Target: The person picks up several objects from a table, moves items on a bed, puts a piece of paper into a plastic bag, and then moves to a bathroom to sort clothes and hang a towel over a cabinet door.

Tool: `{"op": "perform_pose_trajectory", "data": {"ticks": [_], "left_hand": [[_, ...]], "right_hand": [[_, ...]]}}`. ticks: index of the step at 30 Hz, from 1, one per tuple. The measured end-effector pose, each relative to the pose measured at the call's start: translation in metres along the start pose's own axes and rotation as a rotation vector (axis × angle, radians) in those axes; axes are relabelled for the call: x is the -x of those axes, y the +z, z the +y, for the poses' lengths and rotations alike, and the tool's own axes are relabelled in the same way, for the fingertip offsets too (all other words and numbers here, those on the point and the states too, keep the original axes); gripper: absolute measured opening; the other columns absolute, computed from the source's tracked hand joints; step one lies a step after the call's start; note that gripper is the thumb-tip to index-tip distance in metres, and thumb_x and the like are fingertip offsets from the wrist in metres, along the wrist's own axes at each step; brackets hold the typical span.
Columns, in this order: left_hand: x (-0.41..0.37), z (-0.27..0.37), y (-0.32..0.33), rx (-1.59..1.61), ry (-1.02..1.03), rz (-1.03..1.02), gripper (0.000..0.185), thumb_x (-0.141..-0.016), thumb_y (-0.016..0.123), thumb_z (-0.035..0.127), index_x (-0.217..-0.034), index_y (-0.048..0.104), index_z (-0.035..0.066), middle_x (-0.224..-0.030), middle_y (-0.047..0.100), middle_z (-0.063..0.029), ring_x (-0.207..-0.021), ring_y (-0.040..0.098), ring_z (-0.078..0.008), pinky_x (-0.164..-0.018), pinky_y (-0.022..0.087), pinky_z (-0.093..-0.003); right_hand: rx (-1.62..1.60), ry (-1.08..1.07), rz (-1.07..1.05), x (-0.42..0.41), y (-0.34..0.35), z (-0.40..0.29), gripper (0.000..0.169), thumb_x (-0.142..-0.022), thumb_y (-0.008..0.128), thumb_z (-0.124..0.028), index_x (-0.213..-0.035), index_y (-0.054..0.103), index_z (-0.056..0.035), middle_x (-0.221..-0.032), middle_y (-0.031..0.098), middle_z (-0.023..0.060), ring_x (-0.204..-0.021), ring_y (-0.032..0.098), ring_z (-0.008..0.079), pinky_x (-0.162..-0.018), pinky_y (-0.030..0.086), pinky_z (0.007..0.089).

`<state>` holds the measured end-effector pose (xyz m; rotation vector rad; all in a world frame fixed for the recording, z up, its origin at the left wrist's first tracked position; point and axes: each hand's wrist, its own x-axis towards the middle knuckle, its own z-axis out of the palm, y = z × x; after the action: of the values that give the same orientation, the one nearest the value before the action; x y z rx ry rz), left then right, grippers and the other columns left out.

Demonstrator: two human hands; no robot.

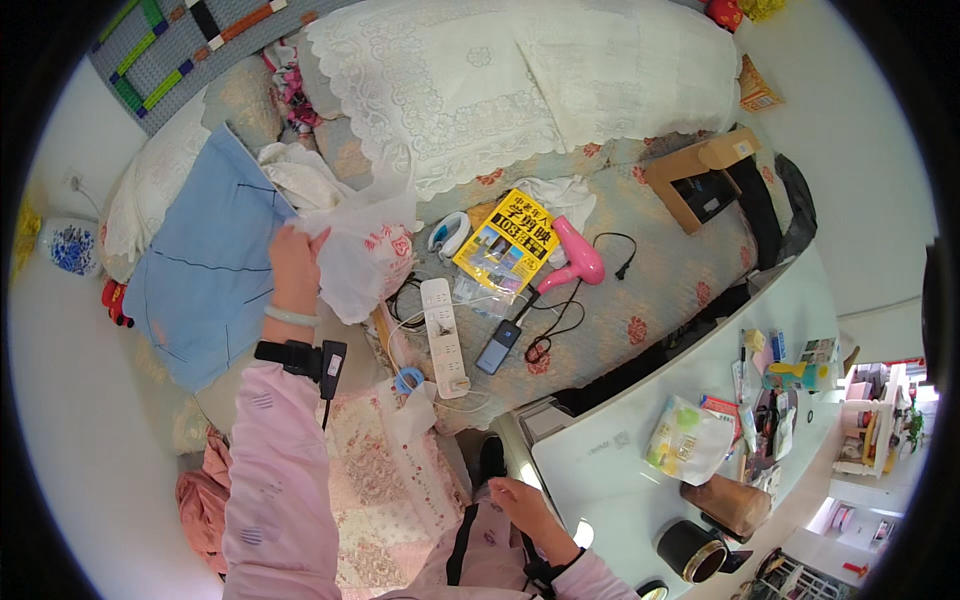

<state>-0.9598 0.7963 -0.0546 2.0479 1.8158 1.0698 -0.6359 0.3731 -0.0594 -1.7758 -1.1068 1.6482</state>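
My left hand (295,259), with a pale bangle and a black wrist strap below it, pinches the edge of a thin white plastic bag (364,259). The bag carries red printing and bulges at its right side; its contents cannot be made out. Behind the hand lies a light blue cushion (206,262) with dark lines across it. White cloth (304,176) is bunched just above the bag. My right hand (523,511) is low beside my thigh, near the table edge, with no object visible in it; its fingers are partly hidden.
On the patterned sofa cover lie a white power strip (445,337), a power bank (498,347), a yellow book (506,240), a pink hair dryer (576,259) and an opened cardboard box (679,176). The glass-topped table (600,480) at right holds a tissue pack (690,441) and a dark jar (686,551).
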Motion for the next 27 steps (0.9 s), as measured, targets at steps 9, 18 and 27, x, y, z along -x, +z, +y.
{"op": "perform_pose_trajectory", "data": {"ticks": [9,18,27], "left_hand": [[0.11,-0.038,0.046,0.391,-0.799,-0.094,0.033,-0.075,0.055,0.01,-0.106,0.051,-0.002,-0.09,0.051,-0.0162,-0.085,0.053,-0.0288,-0.077,0.047,-0.0424],[0.149,0.034,0.044,-0.162,-0.294,0.046,0.041,-0.076,0.052,0.003,-0.117,0.049,0.001,-0.136,0.03,-0.026,-0.122,0.034,-0.0381,-0.102,0.027,-0.0412],[0.255,0.116,0.082,0.226,-0.347,-0.266,0.036,-0.076,0.048,-0.002,-0.111,0.048,-0.003,-0.13,0.038,-0.0233,-0.117,0.04,-0.0369,-0.099,0.032,-0.0409]], "right_hand": [[-0.016,-0.04,0.11,0.012,-0.021,-0.027,0.023,-0.083,0.055,-0.011,-0.104,0.058,-0.0018,-0.091,0.062,0.0156,-0.079,0.061,0.0285,-0.068,0.048,0.0335],[0.043,-0.181,0.398,0.014,-0.065,-0.074,0.019,-0.083,0.055,-0.004,-0.101,0.06,0.0001,-0.089,0.062,0.0128,-0.077,0.062,0.0203,-0.067,0.048,0.0273],[0.215,-0.187,0.536,0.008,-0.074,-0.045,0.013,-0.076,0.06,-0.003,-0.088,0.058,-0.0015,-0.082,0.057,0.0152,-0.07,0.057,0.0324,-0.061,0.047,0.0354]]}}
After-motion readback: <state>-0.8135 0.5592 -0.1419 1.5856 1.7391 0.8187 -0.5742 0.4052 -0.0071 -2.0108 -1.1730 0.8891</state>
